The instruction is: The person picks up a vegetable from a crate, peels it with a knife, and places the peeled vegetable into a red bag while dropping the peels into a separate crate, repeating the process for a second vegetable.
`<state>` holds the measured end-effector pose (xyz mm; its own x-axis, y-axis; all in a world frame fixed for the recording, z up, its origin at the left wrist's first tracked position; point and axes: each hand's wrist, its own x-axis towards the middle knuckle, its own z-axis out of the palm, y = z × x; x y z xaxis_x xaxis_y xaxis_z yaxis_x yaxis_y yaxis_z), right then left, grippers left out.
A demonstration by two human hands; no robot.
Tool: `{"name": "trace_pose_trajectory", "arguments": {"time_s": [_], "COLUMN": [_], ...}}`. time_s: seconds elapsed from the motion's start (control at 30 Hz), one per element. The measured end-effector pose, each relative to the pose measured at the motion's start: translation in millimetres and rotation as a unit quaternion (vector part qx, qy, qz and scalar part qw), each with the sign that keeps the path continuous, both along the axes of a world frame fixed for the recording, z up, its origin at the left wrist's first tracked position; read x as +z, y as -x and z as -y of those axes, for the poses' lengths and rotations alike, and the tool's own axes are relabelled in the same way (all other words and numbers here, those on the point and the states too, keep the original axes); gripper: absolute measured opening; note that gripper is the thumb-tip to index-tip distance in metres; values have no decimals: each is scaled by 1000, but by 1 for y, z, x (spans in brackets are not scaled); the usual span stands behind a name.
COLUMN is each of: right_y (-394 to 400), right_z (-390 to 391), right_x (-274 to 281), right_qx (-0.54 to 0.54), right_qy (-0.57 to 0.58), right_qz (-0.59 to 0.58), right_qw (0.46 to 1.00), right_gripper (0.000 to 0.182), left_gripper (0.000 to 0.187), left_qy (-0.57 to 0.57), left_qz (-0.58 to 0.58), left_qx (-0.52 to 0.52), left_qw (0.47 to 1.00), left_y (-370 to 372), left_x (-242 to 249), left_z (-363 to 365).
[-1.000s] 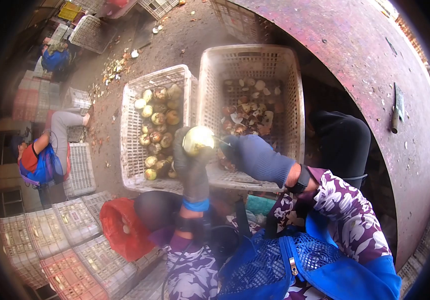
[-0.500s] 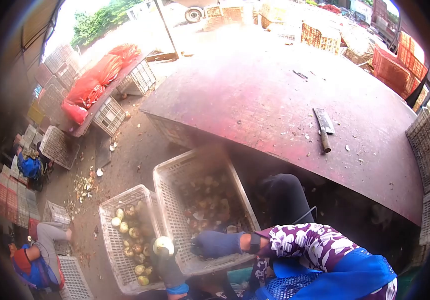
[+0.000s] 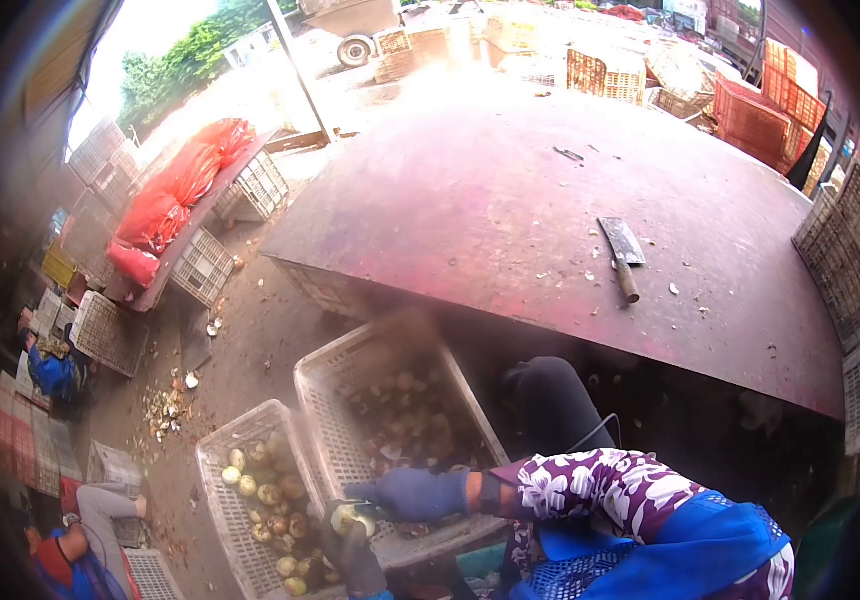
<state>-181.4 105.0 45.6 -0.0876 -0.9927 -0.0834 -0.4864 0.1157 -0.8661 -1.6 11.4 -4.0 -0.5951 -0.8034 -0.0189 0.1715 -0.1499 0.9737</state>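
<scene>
My left hand [image 3: 348, 552], in a dark glove, grips a partly pale, round onion [image 3: 354, 519] above the gap between two crates. My right hand [image 3: 418, 494], in a blue-grey glove, is closed beside that onion. What its fingers hold is hidden and blurred. To the left, a plastic crate [image 3: 212, 457] contains several whole onions [image 3: 270, 494]. A larger crate [image 3: 312, 395] lies under and beyond my right hand, with blurred pale and brown pieces [image 3: 405, 420] inside.
A large reddish table [image 3: 470, 200] stands ahead, with a cleaver [image 3: 622, 258] and scraps on it. Peelings [image 3: 165, 408] litter the floor at left. Two people [image 3: 55, 370] sit among crates at far left. Red sacks [image 3: 185, 195] rest on a board.
My right hand has moved left to meet the onion. The onion in my left hand has shifted lower and slightly right. The camera view has tilted slightly.
</scene>
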Motion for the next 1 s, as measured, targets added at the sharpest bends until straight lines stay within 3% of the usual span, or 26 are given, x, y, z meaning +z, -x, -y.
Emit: {"name": "trace_pose_trajectory", "arguments": {"time_s": [0.13,0.23,0.47,0.63,0.77,0.83,0.93,1.0], "right_y": [1,1,-1,-13,-15,-19,-26,-23], "right_z": [-4,-4,-10,-2,4,8,4,3], "right_x": [-9,-12,3,-20,-26,-31,-41,-32], "right_qx": [-12,-27,-37,-106,-91,-73,-80,-62], "right_qy": [79,110,46,168,131,111,239,156], "right_qz": [15,121,225,73,-47,-101,-112,-90], "right_qw": [997,986,973,977,986,986,961,982], "right_gripper": [28,19,16,19,22,22,23,27], "left_gripper": [55,56,57,47,45,49,48,48], "left_qy": [9,42,20,-47,-111,-197,-139,-156], "left_qz": [13,41,29,28,-32,-83,-43,-46], "left_qx": [35,16,-21,28,14,-9,-18,-8], "left_qw": [999,998,999,998,993,977,989,987], "left_y": [2,-2,-7,-7,-3,-4,-12,-14], "left_x": [0,8,10,4,-4,-13,-41,-45], "left_z": [-10,-13,-10,-6,-3,1,10,13]}}
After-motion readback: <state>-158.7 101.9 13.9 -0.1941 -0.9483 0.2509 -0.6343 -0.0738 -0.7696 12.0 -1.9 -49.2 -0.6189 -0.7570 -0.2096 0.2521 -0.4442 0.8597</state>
